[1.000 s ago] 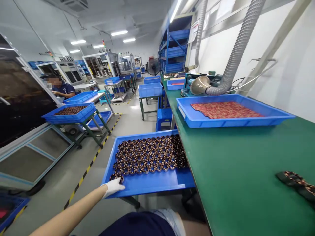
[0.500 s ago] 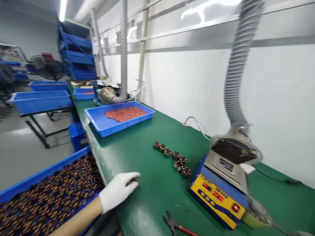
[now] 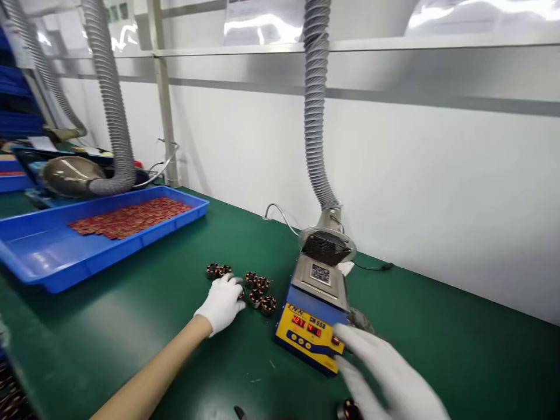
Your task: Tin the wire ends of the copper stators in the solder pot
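My left hand (image 3: 222,303), in a white glove, reaches over the bench with its fingers round a small copper-wound motor stator (image 3: 241,294), partly hidden by them. Beside it stand two more stators (image 3: 213,270) on the left and a cluster of several stators (image 3: 262,284) on the right. My right hand (image 3: 389,373), also gloved and blurred, hovers in front of the blue and yellow heating unit (image 3: 310,332) with thumb and fingers apart. Below its fingers, at the bottom edge, another stator (image 3: 349,409) shows in part.
A blue tray (image 3: 109,248) with flat red pieces stands on the green bench (image 3: 175,338) at left. A fume hood (image 3: 328,242) on a grey hose (image 3: 315,105) hangs over the unit. A dark tool tip (image 3: 240,412) shows at the front.
The view has swung right. My left hand has moved from the bench's front edge forward to the stators and taken hold of one. My right hand has come into view.
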Demonstrator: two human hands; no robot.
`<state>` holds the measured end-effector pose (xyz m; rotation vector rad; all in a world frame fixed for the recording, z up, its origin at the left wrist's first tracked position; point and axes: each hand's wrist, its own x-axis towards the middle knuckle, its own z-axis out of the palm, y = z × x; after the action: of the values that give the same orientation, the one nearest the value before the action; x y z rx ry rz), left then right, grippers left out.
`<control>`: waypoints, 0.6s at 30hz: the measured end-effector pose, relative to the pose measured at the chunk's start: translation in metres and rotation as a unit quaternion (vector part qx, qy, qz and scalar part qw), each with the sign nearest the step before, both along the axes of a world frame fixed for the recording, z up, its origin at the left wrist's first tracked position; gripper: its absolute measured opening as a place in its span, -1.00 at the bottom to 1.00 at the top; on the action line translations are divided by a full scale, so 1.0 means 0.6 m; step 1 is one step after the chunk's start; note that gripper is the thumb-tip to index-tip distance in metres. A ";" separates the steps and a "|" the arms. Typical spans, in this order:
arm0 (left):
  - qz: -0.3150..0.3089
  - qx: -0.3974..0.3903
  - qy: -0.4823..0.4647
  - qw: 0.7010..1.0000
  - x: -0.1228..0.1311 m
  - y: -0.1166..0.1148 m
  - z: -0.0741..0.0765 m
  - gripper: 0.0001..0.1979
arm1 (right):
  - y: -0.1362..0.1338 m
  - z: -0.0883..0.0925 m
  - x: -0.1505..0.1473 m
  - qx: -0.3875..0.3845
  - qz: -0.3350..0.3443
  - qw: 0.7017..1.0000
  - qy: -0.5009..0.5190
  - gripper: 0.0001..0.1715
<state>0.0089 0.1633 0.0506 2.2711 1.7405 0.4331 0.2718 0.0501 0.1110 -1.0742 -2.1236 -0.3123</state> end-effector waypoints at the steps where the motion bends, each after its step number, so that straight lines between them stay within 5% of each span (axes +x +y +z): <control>1: -0.031 -0.008 -0.026 0.999 0.013 -0.015 0.018 -0.97 | 0.006 -0.003 -0.018 -0.004 -0.023 1.000 -0.015 -0.55; 4: -0.126 -0.002 -0.111 0.986 0.062 -0.066 0.088 -0.98 | 0.021 -0.017 -0.070 -0.050 -0.065 0.996 0.018 -0.26; 8: -0.215 -0.001 -0.245 0.945 0.119 -0.113 0.153 -0.82 | 0.022 -0.019 -0.082 -0.021 -0.032 0.972 0.232 -0.45; 12: -0.274 0.057 -0.276 0.919 0.158 -0.123 0.152 -0.22 | 0.006 0.009 -0.061 -0.133 -0.012 0.859 0.493 -0.65; 15: -0.283 0.187 -0.237 0.910 0.170 -0.125 0.146 -0.42 | 0.004 0.029 -0.059 -0.209 0.064 0.790 0.573 -0.72; 18: -0.282 0.235 -0.222 0.903 0.156 -0.127 0.152 -0.52 | 0.005 0.045 -0.056 -0.252 0.120 0.766 0.580 -0.68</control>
<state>0.1026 0.0871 0.1417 2.5600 0.7593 1.2174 0.2385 0.0528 0.1379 -0.8634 -1.1337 0.9025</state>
